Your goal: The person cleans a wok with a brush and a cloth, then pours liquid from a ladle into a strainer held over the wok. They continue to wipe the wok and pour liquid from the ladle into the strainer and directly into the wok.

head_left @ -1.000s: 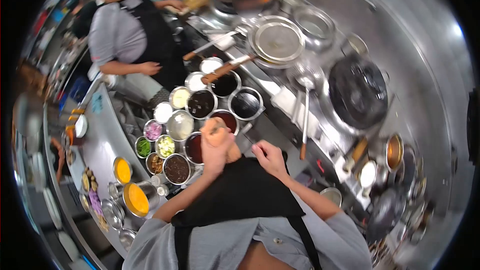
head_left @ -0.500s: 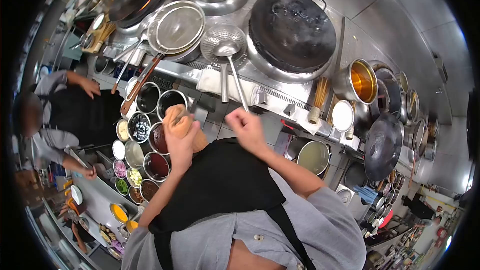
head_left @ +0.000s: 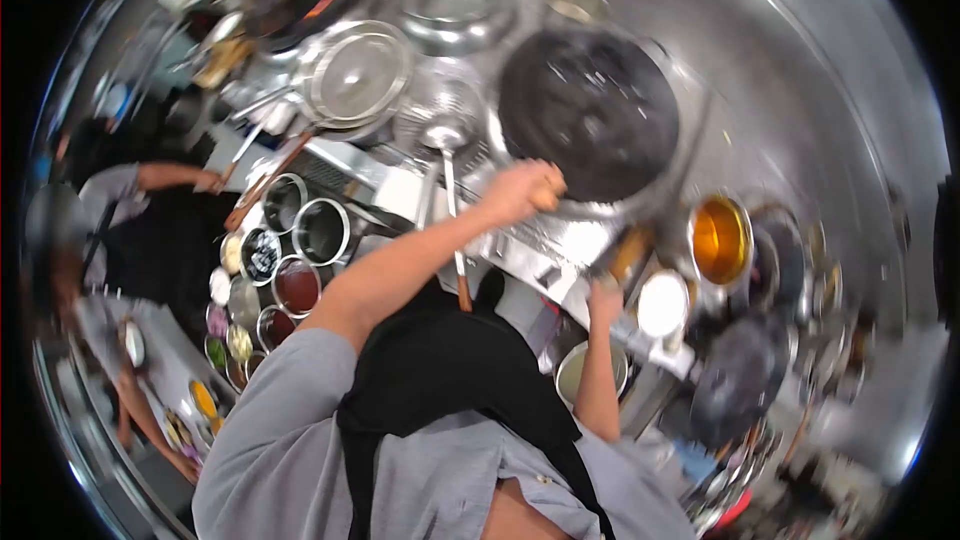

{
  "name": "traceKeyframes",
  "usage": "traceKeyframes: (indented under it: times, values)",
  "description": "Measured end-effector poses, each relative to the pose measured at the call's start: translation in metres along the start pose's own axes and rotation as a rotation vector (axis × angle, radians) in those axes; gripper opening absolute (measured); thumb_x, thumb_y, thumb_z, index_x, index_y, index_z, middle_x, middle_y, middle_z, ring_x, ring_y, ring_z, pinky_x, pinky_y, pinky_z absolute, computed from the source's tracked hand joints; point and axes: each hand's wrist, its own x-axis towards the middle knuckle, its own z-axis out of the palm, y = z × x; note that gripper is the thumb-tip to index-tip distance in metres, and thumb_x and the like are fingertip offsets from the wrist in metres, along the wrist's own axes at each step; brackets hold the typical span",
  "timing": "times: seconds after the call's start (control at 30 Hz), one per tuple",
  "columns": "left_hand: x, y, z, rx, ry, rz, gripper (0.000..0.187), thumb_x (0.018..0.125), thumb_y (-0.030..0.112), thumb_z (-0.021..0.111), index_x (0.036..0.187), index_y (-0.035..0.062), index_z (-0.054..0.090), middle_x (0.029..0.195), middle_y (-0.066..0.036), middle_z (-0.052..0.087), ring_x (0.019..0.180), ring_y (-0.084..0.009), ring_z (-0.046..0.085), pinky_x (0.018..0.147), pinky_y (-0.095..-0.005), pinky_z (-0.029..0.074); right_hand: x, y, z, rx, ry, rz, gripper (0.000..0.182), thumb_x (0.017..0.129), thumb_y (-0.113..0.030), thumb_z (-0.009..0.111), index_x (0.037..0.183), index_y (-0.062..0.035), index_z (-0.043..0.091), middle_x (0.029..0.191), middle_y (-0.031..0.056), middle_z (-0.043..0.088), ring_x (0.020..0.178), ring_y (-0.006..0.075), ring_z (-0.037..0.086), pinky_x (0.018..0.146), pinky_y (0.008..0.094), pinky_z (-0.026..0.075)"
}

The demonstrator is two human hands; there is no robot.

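Observation:
My left hand [head_left: 520, 192] is closed on a tan folded cloth [head_left: 548, 192], of which only a small part shows. It is at the front rim of a large black wok [head_left: 590, 115] on the stove. The wok's inside looks wet and glossy. At the counter edge to the right, my right hand [head_left: 603, 302] is blurred, its fingers closed around the lower end of a bamboo wok brush [head_left: 630, 250]. A white round container [head_left: 663, 304] stands right of that hand, and a pot of amber liquid [head_left: 721, 240] is beyond it.
A ladle [head_left: 447, 140] and mesh strainers [head_left: 358, 78] lie left of the wok. Steel pots of sauces [head_left: 297, 285] stand at the left. Another person [head_left: 150, 230] is at the far left. A pot of pale liquid [head_left: 590, 372] sits below my right hand.
My left hand has moved right with the cloth, from the sauce pots to the wok's rim. My right hand has gone right to the bamboo brush. The camera view has shifted.

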Motion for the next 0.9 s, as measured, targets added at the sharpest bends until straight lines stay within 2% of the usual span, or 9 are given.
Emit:
traceKeyframes:
  times: [0.17, 0.23, 0.4, 0.47, 0.6, 0.63, 0.73, 0.83, 0.9]
  values:
    - [-0.005, 0.007, 0.009, -0.131, 0.116, 0.071, 0.044, 0.072, 0.018, 0.078, 0.115, 0.0211, 0.068, 0.107, -0.006, 0.07, 0.104, -0.0324, 0.066, 0.088, -0.0441, 0.054, 0.002, -0.064, -0.018, 0.908, -0.071, -0.043, 0.045, 0.096, -0.025, 0.065, 0.127, 0.0037, 0.053, 0.11, 0.0208, 0.065, 0.095, 0.0318, 0.068, 0.08, 0.0457, 0.058]
    - [-0.007, 0.01, 0.004, -0.158, 0.038, -0.004, 0.052, 0.066, 0.018, 0.084, 0.114, 0.0222, 0.067, 0.108, -0.006, 0.069, 0.105, -0.0328, 0.066, 0.086, -0.0449, 0.054, 0.046, -0.114, -0.037, 0.965, 0.041, -0.486, 0.036, 0.102, -0.031, 0.057, 0.122, -0.0011, 0.053, 0.104, 0.0147, 0.063, 0.08, 0.0253, 0.066, 0.069, 0.0368, 0.056]
    - [-0.011, -0.017, 0.023, -0.033, 0.004, -0.009, 0.057, 0.066, 0.013, 0.081, 0.119, 0.0136, 0.06, 0.113, -0.014, 0.064, 0.112, -0.0377, 0.063, 0.088, -0.0487, 0.054, 0.239, -0.206, -0.062, 1.058, -0.461, 0.147, 0.043, 0.099, -0.045, 0.061, 0.122, -0.0081, 0.06, 0.104, 0.0092, 0.063, 0.078, 0.022, 0.06, 0.065, 0.0353, 0.05]
    - [-0.012, -0.017, 0.013, -0.013, 0.014, 0.009, 0.057, 0.067, 0.012, 0.081, 0.12, 0.0129, 0.059, 0.114, -0.015, 0.063, 0.111, -0.0384, 0.063, 0.088, -0.0491, 0.053, 0.191, -0.263, -0.094, 0.556, -0.278, -0.066, 0.055, 0.092, -0.037, 0.075, 0.136, -0.0049, 0.064, 0.107, 0.0129, 0.069, 0.092, 0.0223, 0.064, 0.085, 0.038, 0.055]
    - [-0.009, -0.013, 0.009, -0.043, -0.058, -0.035, 0.053, 0.068, 0.011, 0.079, 0.118, 0.0116, 0.059, 0.113, -0.015, 0.063, 0.108, -0.0399, 0.065, 0.087, -0.0493, 0.053, 0.109, -0.283, -0.105, 0.269, -0.528, -1.034, 0.045, 0.092, -0.034, 0.075, 0.114, 0.0047, 0.07, 0.083, 0.0049, 0.064, 0.064, 0.0211, 0.055, 0.061, 0.0341, 0.051]
    - [-0.01, -0.011, 0.003, -0.03, -0.087, -0.031, 0.052, 0.069, 0.013, 0.079, 0.116, 0.0114, 0.059, 0.113, -0.015, 0.063, 0.105, -0.04, 0.066, 0.085, -0.0498, 0.054, 0.105, -0.295, -0.117, 0.052, -0.936, -0.605, 0.044, 0.094, -0.032, 0.073, 0.123, 0.0015, 0.068, 0.092, 0.0086, 0.068, 0.073, 0.023, 0.059, 0.071, 0.0359, 0.053]
    - [-0.013, -0.01, -0.003, -0.036, -0.058, -0.012, 0.052, 0.069, 0.015, 0.08, 0.117, 0.0117, 0.059, 0.112, -0.015, 0.063, 0.105, -0.0392, 0.066, 0.083, -0.0502, 0.055, 0.166, -0.287, -0.123, -0.279, -0.785, -0.369, 0.046, 0.098, -0.043, 0.062, 0.124, -0.0048, 0.06, 0.109, 0.0139, 0.066, 0.082, 0.0283, 0.066, 0.069, 0.0431, 0.053]
    - [-0.012, -0.02, 0.0, -0.042, -0.039, -0.012, 0.051, 0.069, 0.015, 0.08, 0.116, 0.0128, 0.058, 0.111, -0.013, 0.062, 0.103, -0.0378, 0.067, 0.083, -0.0495, 0.056, 0.176, -0.305, -0.119, -0.434, 0.439, -0.49, 0.049, 0.099, -0.036, 0.061, 0.133, -0.0015, 0.058, 0.122, 0.0254, 0.064, 0.095, 0.0394, 0.069, 0.081, 0.052, 0.055]
    - [-0.014, -0.022, 0.002, -0.044, -0.075, -0.005, 0.051, 0.07, 0.015, 0.079, 0.116, 0.0137, 0.057, 0.112, -0.012, 0.06, 0.104, -0.0367, 0.066, 0.082, -0.049, 0.056, 0.25, -0.281, -0.108, -0.081, 0.379, -1.005, 0.05, 0.099, -0.032, 0.061, 0.142, -0.0061, 0.055, 0.124, 0.0219, 0.065, 0.1, 0.0376, 0.069, 0.081, 0.0472, 0.057]
